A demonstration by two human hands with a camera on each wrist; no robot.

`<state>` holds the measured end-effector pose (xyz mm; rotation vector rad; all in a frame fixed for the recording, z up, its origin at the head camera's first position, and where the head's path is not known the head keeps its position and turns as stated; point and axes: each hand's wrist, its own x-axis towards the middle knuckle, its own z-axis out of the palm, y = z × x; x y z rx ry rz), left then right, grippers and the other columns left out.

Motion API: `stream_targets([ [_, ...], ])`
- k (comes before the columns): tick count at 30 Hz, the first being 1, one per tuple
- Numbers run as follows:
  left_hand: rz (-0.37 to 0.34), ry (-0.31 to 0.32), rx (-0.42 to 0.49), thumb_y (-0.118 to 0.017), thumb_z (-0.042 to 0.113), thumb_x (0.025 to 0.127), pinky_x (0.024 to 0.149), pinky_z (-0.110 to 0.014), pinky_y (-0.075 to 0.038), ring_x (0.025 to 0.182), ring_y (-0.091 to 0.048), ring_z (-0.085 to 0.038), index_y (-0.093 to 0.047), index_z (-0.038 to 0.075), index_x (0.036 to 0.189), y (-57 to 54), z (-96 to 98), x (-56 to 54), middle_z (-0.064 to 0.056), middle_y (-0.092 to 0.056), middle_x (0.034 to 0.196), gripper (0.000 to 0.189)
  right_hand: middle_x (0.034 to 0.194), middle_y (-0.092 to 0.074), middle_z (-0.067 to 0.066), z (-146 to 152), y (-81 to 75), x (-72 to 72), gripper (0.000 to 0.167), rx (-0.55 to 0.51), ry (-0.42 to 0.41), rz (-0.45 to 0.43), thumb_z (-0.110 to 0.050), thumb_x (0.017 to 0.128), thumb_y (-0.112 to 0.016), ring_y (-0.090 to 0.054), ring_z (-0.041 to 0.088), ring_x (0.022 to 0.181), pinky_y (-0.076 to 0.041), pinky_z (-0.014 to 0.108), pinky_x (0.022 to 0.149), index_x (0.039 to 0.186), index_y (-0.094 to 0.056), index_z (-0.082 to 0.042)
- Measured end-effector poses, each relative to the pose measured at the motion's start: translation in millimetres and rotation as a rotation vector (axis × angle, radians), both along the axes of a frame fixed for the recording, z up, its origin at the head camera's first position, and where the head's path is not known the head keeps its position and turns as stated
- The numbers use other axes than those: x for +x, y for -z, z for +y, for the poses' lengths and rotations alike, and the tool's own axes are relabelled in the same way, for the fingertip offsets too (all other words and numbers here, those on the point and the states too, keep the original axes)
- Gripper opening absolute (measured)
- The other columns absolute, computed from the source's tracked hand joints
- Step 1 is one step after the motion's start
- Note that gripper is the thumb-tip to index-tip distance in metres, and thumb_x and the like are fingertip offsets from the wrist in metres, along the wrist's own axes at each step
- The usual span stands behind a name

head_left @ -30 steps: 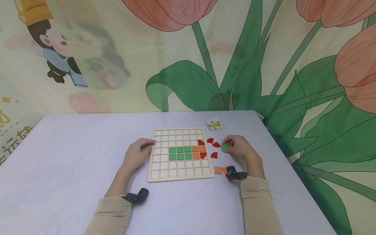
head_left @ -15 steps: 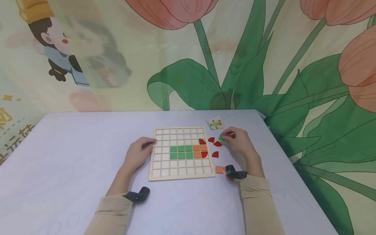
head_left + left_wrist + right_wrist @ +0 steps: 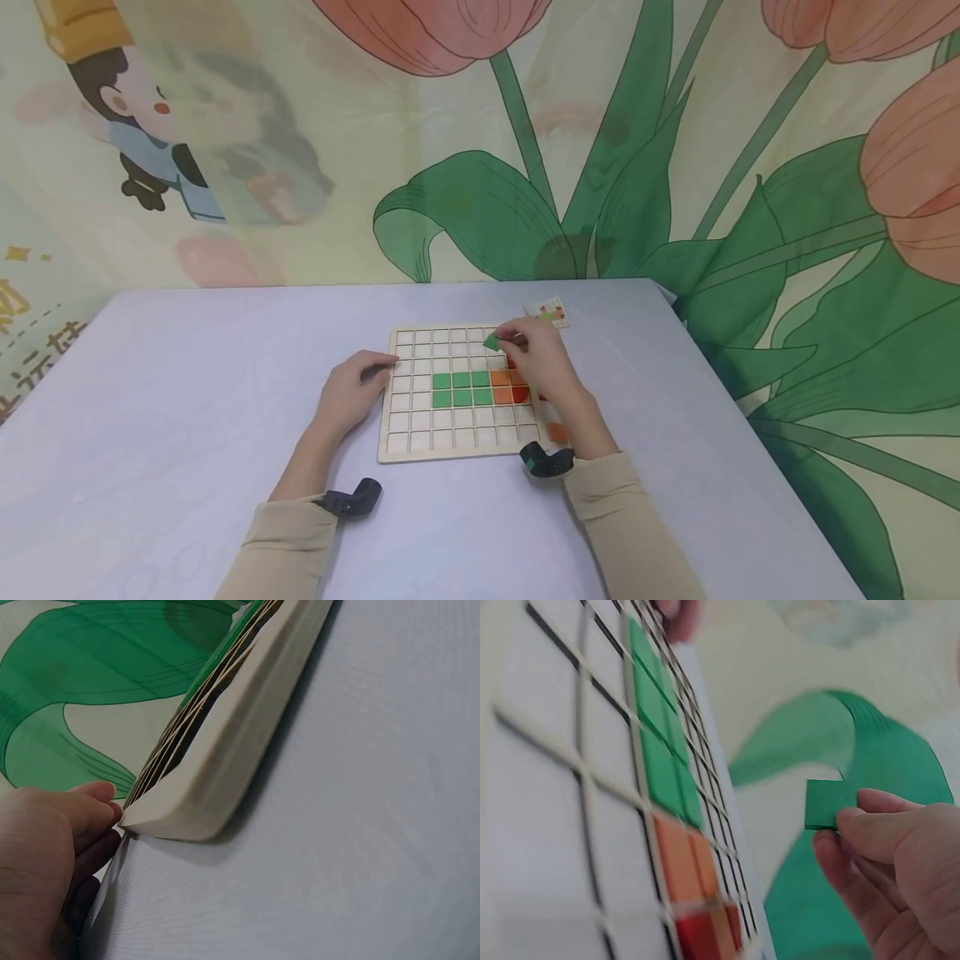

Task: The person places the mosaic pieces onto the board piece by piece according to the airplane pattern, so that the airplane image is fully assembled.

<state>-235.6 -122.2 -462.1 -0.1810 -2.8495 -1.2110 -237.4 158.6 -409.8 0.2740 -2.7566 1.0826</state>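
Observation:
Between thumb and fingers my right hand (image 3: 543, 358) pinches a green square tile (image 3: 825, 804), held above the upper right part of a wooden grid board (image 3: 450, 452). Two rows of green squares (image 3: 461, 389) lie in the board's middle cells, with orange squares (image 3: 501, 387) and red quarter-round pieces to their right, partly hidden by my right hand. My left hand (image 3: 352, 392) touches the board's left edge with relaxed fingers; in the left wrist view its fingertips (image 3: 101, 791) are right at the board's corner.
A small picture card (image 3: 555, 311) lies behind the board's right corner, partly covered by my right hand. Beside the board's right edge, an orange tile (image 3: 557, 432) shows next to my right forearm. A floral curtain (image 3: 465, 217) hangs behind the white-covered table (image 3: 225, 367).
My right hand has carried the green tile left from the loose pieces to over the board, after lifting it away from the table. My left hand stays at the board's edge.

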Motion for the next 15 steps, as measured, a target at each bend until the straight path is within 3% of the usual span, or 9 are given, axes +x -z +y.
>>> stream_targets([
  [7, -0.003, -0.003, 0.0, -0.052, 0.02, 0.095, 0.112, -0.049, -0.033, 0.132, -0.045, -0.03, -0.062, 0.016, 0.123, 0.4, -2.0, 0.3, -0.008, -0.058, 0.131, 0.03, 0.102, -0.066, -0.004, -49.7, 6.9, 13.5, 0.019, 0.059, -0.147, -0.015, -0.014, 0.088, -0.067, -0.062, 0.009, 0.091, -0.055, 0.021, 0.083, 0.107, -0.069, -0.017],
  [15, -0.024, -0.003, 0.003, -0.052, 0.023, 0.095, 0.113, -0.049, -0.033, 0.133, -0.045, -0.029, -0.061, 0.018, 0.124, -1.7, -1.4, 0.6, -0.007, -0.058, 0.132, 0.031, 0.097, -0.066, -0.007, -69.8, 17.0, 21.3, 0.016, 0.108, -0.235, -0.057, -0.017, 0.087, -0.069, -0.06, 0.006, 0.087, -0.054, 0.017, 0.082, 0.103, -0.07, -0.019],
])
